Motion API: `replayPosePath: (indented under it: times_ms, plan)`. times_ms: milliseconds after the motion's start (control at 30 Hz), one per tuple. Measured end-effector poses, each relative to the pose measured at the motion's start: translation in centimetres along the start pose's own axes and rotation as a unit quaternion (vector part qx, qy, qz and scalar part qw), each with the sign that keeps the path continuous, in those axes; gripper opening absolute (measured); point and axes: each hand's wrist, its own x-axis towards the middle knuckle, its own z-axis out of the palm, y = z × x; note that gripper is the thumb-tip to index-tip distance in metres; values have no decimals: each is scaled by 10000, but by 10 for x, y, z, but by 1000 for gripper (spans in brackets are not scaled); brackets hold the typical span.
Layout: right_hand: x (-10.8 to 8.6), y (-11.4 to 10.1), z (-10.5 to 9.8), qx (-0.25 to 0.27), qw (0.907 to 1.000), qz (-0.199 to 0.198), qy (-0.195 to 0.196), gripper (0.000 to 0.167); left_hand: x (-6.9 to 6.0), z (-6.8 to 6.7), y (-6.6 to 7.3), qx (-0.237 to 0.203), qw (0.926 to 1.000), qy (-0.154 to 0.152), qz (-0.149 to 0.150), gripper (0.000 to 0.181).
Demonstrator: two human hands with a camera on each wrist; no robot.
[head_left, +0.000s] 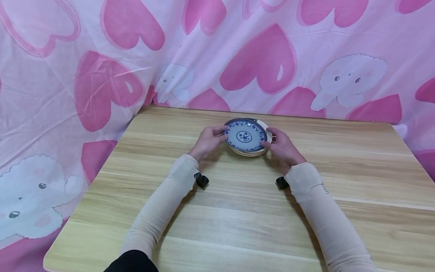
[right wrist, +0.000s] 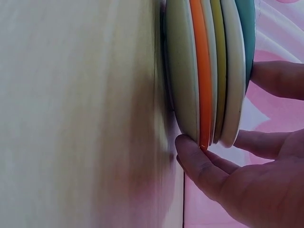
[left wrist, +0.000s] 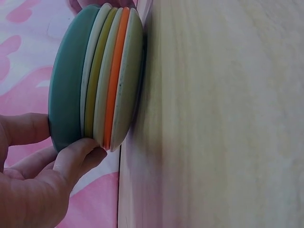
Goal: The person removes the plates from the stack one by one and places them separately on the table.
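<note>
From where I stand, the left end of the work is the left hand (head_left: pixel 209 141), its fingers curled about the near-left rims, one against the top layer and the thumb lower down. Between the hands, toward the far edge of the tabletop (head_left: pixel 238 219), sits the stack of plates (left wrist: pixel 105 80). I count six layers already piled: a blue-and-white plate (head_left: pixel 244 136) on top, teal seen from the side, then a white plate (right wrist: pixel 235 71), an olive plate (left wrist: pixel 97 78), a cream plate, an orange plate (left wrist: pixel 115 78) and another cream plate lowest. So the piling looks well along to me, but the edges are not yet even: the top plate lies off to the left, baring the white one's right rim. At the right end, the right hand (head_left: pixel 283 146) holds that side, fingers and thumb spread over several rims. Neither hand is off the pile yet.
</note>
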Motion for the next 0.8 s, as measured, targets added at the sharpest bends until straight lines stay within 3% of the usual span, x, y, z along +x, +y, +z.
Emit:
replayPosePath:
  times_ms: [800]
  plan:
    - [-1,4,-3,-180,9992,-363,-47,74,-2,-8,-1,-609,9976,19,-320,47]
